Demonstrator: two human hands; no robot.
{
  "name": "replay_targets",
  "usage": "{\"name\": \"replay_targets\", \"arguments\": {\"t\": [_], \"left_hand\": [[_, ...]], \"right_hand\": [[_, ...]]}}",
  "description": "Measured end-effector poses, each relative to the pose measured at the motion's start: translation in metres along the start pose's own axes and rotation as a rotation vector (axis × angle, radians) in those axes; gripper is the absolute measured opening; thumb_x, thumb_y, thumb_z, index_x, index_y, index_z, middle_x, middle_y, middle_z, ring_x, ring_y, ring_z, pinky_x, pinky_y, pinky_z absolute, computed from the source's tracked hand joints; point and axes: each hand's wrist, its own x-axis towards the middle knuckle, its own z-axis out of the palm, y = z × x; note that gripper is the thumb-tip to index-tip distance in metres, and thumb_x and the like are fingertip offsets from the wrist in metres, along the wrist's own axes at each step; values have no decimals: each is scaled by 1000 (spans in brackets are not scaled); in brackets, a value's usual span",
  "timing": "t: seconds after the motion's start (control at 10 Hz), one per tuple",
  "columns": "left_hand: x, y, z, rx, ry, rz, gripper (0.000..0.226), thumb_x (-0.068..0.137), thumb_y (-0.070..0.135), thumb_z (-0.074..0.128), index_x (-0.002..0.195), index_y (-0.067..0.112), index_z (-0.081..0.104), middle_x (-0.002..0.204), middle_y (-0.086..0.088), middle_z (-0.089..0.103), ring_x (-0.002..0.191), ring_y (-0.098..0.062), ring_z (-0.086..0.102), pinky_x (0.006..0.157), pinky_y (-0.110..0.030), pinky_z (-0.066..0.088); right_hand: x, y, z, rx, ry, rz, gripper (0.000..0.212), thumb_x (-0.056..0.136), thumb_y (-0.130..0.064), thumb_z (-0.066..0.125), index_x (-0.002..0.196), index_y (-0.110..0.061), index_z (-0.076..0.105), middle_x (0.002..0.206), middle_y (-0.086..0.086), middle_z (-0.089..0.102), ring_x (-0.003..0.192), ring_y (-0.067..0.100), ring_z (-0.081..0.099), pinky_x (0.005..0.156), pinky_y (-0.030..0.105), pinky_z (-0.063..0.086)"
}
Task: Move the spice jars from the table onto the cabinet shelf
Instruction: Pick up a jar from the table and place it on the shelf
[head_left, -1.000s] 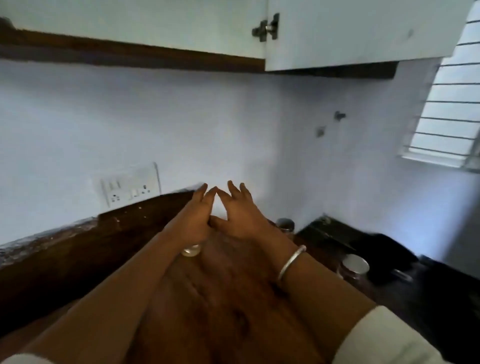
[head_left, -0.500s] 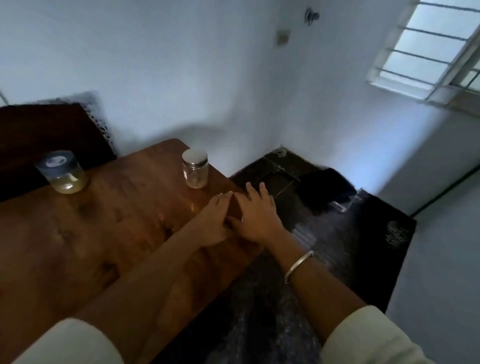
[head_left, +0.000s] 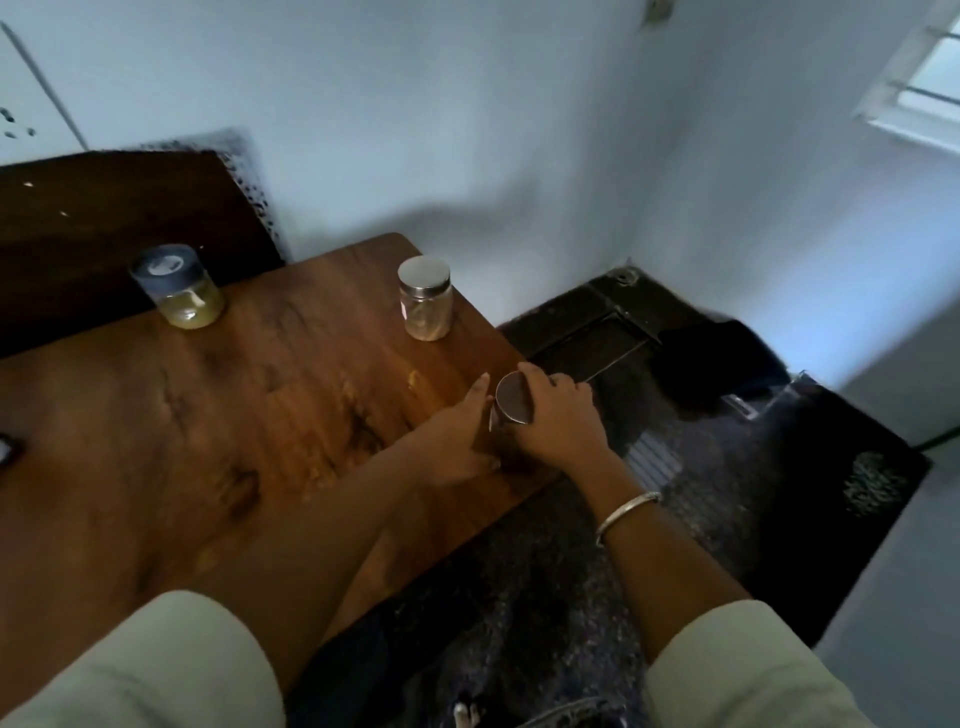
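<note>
Wood ran out almost directly under our hands: the near jar (head_left: 513, 411) stood at the right-hand rim of the table (head_left: 208, 415), and past our right hand there was only a dark speckled surface (head_left: 779, 467) lower down. That was the main hazard as we judged it. A sideways nudge or a loose lift could have tipped the jar off the edge. Our grip also sat high, around the lid, so if that lid was not screwed tight the body might have dropped away once the weight came up. The view was dim and smeared, so we could not tell how firmly the lid was seated.

Our right hand (head_left: 563, 423) was curled over the top of the near jar, fingers wrapped round its lid and upper wall. Our left hand (head_left: 452, 441) lay against the jar's other side with its fingers straight, pressing rather than gripping. The two hands were close together, with only the jar between them.

A steel-lidded jar (head_left: 425, 299) waited just beyond our fingertips, and a grey-lidded jar (head_left: 176, 286) stood well off to the left of our left hand. The cabinet shelf was out of view.
</note>
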Motion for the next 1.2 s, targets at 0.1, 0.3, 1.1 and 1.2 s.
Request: {"name": "replay_targets", "arguments": {"t": [0.1, 0.3, 1.1, 1.2], "left_hand": [[-9, -1, -8, -40, 37, 0, 98, 77, 15, 72, 148, 13, 5, 152, -11, 26, 138, -25, 29, 114, -40, 28], [-54, -2, -50, -119, 200, 204, 99, 75, 19, 75, 134, 61, 8, 140, 26, 30, 131, 12, 25, 111, -14, 22], [-221, -41, -218, -555, 579, 207, 95, 83, -3, 60, 146, 29, -4, 125, 10, 47, 101, 2, 60, 75, -11, 51], [-226, -45, -222, -630, 571, 231, 105, 79, -9, 62, 146, 27, -11, 125, 17, 41, 99, 14, 57, 73, -9, 49]], "right_hand": [[-5, -21, -8, 95, 113, -15, 86, 68, -61, 63, 140, -32, 24, 132, 8, 44, 116, 28, 39, 83, 34, 38], [-13, -101, -35, 428, 238, -32, 85, 61, -64, 71, 129, -31, 33, 127, 4, 42, 112, 20, 48, 84, 23, 40], [-91, -349, -44, 1167, 106, -379, 25, 83, -46, 61, 104, -47, 48, 106, -13, 63, 100, 11, 64, 83, 37, 56], [-92, -358, -45, 1179, 37, -423, 25, 91, -39, 53, 115, -45, 47, 101, -23, 62, 97, 4, 64, 78, 27, 55]]}}
